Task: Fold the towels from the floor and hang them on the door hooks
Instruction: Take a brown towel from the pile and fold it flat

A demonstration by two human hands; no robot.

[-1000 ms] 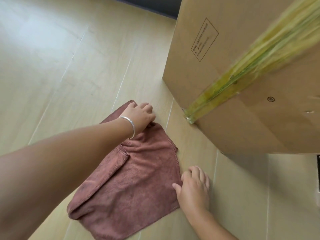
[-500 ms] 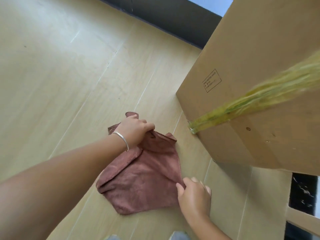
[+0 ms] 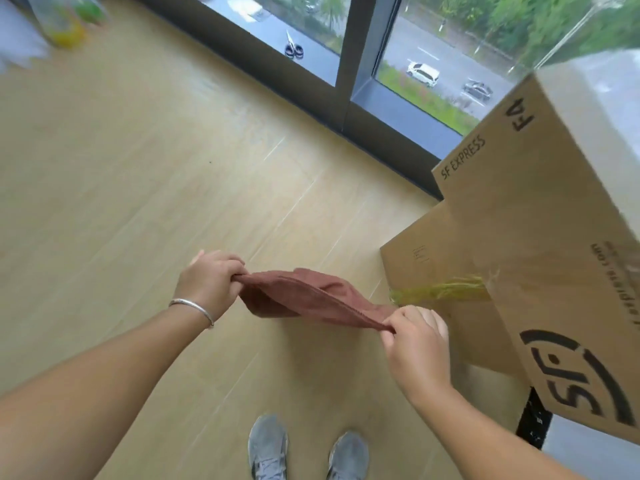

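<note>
A folded reddish-brown towel (image 3: pixel 308 299) hangs in the air between my hands, well above the wooden floor. My left hand (image 3: pixel 209 280), with a silver bracelet on the wrist, grips the towel's left end in curled fingers. My right hand (image 3: pixel 414 336) pinches the right end between thumb and fingers. The towel sags slightly in the middle. No door or hooks are in view.
Large cardboard boxes (image 3: pixel 540 244) with yellow tape stand close on the right. A dark-framed window (image 3: pixel 353 74) runs along the far wall. My grey shoes (image 3: pixel 268 445) stand on the floor (image 3: pixel 138 188) below. Blurred bottles (image 3: pixel 65 26) sit at the far left.
Both hands have lifted the towel off the floor, each holding one end. The view has risen from a crouch to standing, and the window and shoes have come into view.
</note>
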